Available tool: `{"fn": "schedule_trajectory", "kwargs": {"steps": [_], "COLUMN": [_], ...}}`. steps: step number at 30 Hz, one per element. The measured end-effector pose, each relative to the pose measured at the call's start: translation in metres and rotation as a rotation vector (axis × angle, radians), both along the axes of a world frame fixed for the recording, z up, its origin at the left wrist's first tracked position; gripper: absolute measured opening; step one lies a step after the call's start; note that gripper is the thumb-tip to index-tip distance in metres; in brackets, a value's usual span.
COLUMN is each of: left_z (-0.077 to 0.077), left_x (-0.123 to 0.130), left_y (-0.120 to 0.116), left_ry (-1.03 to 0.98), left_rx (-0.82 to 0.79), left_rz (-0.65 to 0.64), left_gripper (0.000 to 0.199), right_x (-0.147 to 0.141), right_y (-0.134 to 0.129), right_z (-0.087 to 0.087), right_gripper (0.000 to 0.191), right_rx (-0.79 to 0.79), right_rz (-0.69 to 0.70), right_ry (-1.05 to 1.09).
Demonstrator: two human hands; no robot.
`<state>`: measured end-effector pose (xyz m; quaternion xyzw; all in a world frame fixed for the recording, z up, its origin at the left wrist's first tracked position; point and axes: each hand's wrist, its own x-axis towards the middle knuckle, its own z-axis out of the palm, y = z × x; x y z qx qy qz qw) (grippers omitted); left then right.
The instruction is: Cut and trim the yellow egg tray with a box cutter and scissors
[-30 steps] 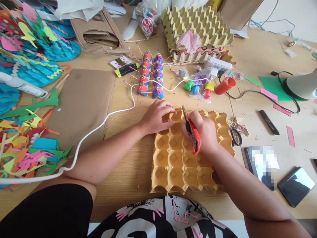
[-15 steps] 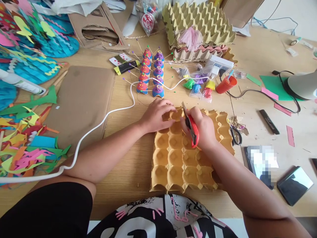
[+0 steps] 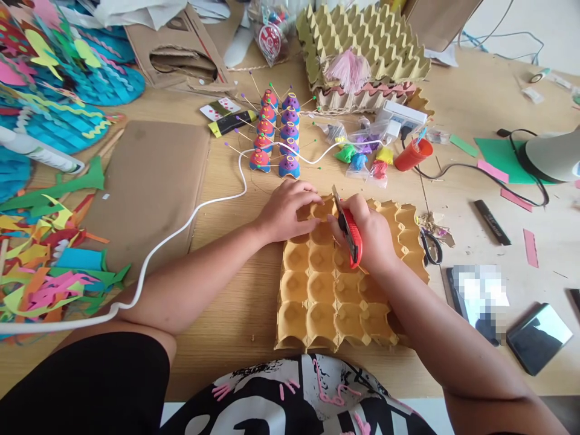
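A yellow cardboard egg tray lies on the table with its cups facing up. My left hand rests on the tray's far left corner, thumb and fingers spread over its cups. My right hand is wrapped round a red utility knife above the middle of the tray. The knife's blade is out and points away from me, close to the far edge. Beyond my hands stand two rows of painted egg-carton figures, one red and one purple, with coloured pins sticking out of them.
A white cable crosses the table at left, over my left arm. Flat cardboard and paper scraps lie left. Stacked egg trays, clay bags and a red cup stand behind. Scissors and a phone lie right.
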<state>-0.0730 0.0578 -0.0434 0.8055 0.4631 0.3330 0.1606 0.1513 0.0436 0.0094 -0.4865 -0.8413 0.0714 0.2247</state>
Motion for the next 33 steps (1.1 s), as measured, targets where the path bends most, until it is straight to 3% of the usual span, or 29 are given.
{"fn": "schedule_trajectory", "kwargs": {"steps": [9,21,28,33], "left_z": [0.001,0.001,0.002,0.001], "left_x": [-0.003,-0.001,-0.001,-0.001], "left_y": [0.000,-0.001,-0.001,0.000], "left_ry": [0.010,0.005,0.024,0.006], "left_rx": [-0.021,-0.009,-0.040,-0.038], "left_rz": [-0.031,-0.012,-0.005,-0.017], "left_gripper": [0.039,0.032,0.034,0.037], "right_x": [0.002,0.003,0.002,-0.012], "right_y": [-0.009,0.005,-0.001,-0.003], "right_z": [0.012,0.002,0.018,0.027], "right_gripper": [0.020,0.039,0.030,0.017], "right_rx": [0.019,-0.176,-0.078,-0.014], "right_rz": [-0.035,-0.085,0.000,-0.034], "right_ry": [0.033,0.197,-0.019,-0.132]}}
